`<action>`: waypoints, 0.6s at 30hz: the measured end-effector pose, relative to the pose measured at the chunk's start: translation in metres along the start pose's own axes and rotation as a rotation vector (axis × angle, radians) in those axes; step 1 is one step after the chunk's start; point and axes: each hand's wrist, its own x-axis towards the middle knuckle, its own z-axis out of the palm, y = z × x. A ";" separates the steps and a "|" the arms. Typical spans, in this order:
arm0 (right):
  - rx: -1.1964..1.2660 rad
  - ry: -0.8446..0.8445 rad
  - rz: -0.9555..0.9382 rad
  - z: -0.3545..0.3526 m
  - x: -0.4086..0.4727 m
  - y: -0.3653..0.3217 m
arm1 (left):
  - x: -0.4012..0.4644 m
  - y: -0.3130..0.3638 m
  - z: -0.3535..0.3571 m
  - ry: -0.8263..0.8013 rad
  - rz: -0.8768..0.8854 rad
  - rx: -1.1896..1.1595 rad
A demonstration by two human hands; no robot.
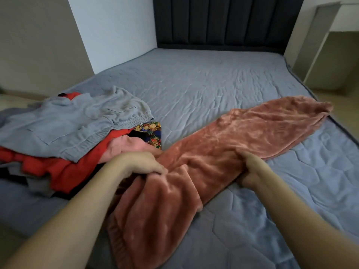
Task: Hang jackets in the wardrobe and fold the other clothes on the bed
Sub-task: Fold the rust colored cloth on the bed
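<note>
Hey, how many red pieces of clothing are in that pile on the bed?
1 that I can tell: the red garment in the pile, under the grey sweatpants; a red edge behind may be the same piece. Others may be hidden.

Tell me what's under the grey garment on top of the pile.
Under the grey garment show a red garment, a pink one and a cartoon-print cloth, with dark fabric lowest. Whatever lies deeper is covered.

L hand (143,165) + R hand (250,170) grip pink fleece pants (223,144) | bed (194,78) | clothes pile (64,133) left
</note>
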 end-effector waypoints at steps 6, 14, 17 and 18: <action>0.116 0.180 -0.213 -0.001 0.002 -0.007 | -0.041 -0.037 -0.023 -0.045 0.335 -0.836; -0.020 -0.210 0.002 0.028 -0.064 0.044 | -0.071 -0.036 -0.023 -0.326 0.360 -0.742; 0.037 -0.145 -0.113 0.027 -0.068 0.028 | -0.087 -0.034 -0.036 -0.314 0.272 -0.514; 0.073 -0.100 -0.142 0.027 -0.071 0.020 | -0.087 -0.036 -0.039 -0.238 0.221 -0.343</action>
